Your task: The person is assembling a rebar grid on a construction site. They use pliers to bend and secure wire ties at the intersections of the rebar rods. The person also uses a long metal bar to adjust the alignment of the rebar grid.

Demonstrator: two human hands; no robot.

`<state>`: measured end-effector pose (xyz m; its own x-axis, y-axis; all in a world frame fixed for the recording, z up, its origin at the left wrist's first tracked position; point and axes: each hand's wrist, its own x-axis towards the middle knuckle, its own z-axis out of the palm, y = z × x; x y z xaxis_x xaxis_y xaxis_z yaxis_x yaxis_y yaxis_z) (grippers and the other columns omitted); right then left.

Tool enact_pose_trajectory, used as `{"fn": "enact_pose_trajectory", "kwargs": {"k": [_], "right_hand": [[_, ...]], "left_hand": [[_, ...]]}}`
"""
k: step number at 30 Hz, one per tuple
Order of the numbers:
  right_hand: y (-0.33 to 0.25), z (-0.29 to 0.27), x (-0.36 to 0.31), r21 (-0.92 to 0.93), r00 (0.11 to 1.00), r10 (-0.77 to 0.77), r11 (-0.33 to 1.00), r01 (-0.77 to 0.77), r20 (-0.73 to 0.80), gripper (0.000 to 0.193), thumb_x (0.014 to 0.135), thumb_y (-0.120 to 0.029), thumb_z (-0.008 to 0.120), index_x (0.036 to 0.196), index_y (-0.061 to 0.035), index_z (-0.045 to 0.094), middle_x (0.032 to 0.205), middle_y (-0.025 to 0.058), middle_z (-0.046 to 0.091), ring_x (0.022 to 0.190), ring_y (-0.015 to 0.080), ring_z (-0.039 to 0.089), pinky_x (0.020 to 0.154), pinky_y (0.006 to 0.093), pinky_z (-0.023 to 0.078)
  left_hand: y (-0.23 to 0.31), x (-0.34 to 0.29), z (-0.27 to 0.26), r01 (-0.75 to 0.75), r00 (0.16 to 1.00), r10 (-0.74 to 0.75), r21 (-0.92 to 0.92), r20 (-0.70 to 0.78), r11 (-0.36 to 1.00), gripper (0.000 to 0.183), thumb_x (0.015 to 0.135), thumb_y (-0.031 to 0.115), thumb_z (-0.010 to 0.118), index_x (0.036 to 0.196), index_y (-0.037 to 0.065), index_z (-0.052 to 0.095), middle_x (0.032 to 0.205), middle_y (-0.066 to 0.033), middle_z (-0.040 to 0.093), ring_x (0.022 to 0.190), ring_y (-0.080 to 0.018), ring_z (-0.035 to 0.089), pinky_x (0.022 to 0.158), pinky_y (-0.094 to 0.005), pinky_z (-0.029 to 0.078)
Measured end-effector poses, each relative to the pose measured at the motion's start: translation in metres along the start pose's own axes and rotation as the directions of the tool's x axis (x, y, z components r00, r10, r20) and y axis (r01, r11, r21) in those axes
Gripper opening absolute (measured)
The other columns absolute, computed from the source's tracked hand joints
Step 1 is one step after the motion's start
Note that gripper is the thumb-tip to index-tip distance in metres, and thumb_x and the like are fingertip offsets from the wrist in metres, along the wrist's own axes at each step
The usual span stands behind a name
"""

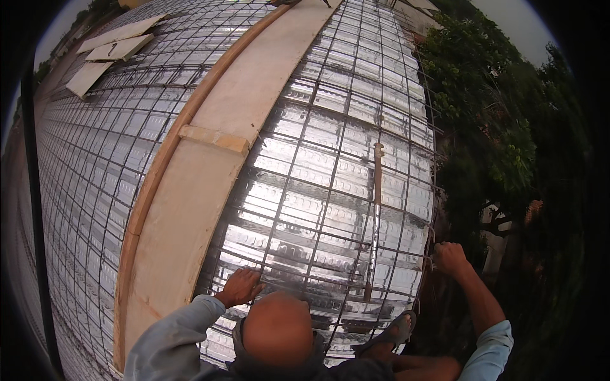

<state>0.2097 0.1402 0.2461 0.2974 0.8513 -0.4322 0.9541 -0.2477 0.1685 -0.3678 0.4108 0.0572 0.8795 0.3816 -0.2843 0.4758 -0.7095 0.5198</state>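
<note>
My left hand (240, 287) rests low over the steel reinforcing mesh (325, 187), its fingers stretched out and nothing visible in them. Out at the right edge of the deck, my right hand (450, 258) is closed in a fist at the bent end of a reinforcing bar (431, 254). The palm side is hidden. Between the two hands lies a long thin rod (375, 238), brown at its far part and silvery nearer me. Shiny corrugated metal decking (308, 206) shows beneath the mesh. My bent knee (279, 327) and sandalled foot (399, 329) are close by.
A long pale board walkway (184, 200) with a timber edge (159, 152) runs away on the left, a short wooden block (214, 138) across it. Loose boards (117, 47) lie far left. Past the right edge is a drop with trees (486, 95). Bar ends stick out there.
</note>
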Motion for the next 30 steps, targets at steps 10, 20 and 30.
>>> {"fn": "enact_pose_trajectory", "kwargs": {"k": [10, 20, 30], "right_hand": [[-0.036, -0.024, 0.041, 0.035, 0.997, -0.072, 0.997, 0.072, 0.002, 0.023, 0.086, -0.025, 0.068, 0.084, -0.0021, 0.065, 0.081, 0.0195, 0.068, 0.075, 0.0388, 0.069, 0.069, 0.0498, 0.055], [-0.072, -0.029, 0.108, 0.051, 0.976, -0.175, 0.982, 0.182, -0.127, 0.020, 0.086, -0.022, 0.069, 0.084, -0.0019, 0.064, 0.079, 0.0197, 0.068, 0.073, 0.0391, 0.068, 0.067, 0.0491, 0.055], [-0.096, -0.060, 0.110, 0.103, 0.976, -0.082, 0.989, 0.105, -0.202, 0.022, 0.090, -0.022, 0.065, 0.087, -0.0001, 0.065, 0.082, 0.0194, 0.068, 0.077, 0.0387, 0.068, 0.069, 0.0489, 0.055]], "left_hand": [[-0.013, -0.036, 0.022, 0.082, 0.996, -0.082, -0.008, 0.047, 0.997, 0.045, 0.100, 0.050, 0.051, 0.111, 0.009, 0.067, 0.103, -0.0197, 0.071, 0.090, -0.0405, 0.069, 0.076, -0.0509, 0.055], [0.001, -0.021, 0.026, 0.437, 0.895, -0.441, -0.060, -0.072, 0.897, 0.029, 0.100, 0.029, 0.049, 0.103, 0.005, 0.065, 0.086, -0.0253, 0.071, 0.080, -0.0444, 0.069, 0.074, -0.0555, 0.055], [-0.010, -0.017, 0.043, 0.428, 0.904, -0.427, -0.054, 0.016, 0.902, 0.027, 0.101, 0.028, 0.045, 0.108, 0.008, 0.062, 0.087, -0.0271, 0.070, 0.081, -0.0472, 0.068, 0.076, -0.0576, 0.054]]}}
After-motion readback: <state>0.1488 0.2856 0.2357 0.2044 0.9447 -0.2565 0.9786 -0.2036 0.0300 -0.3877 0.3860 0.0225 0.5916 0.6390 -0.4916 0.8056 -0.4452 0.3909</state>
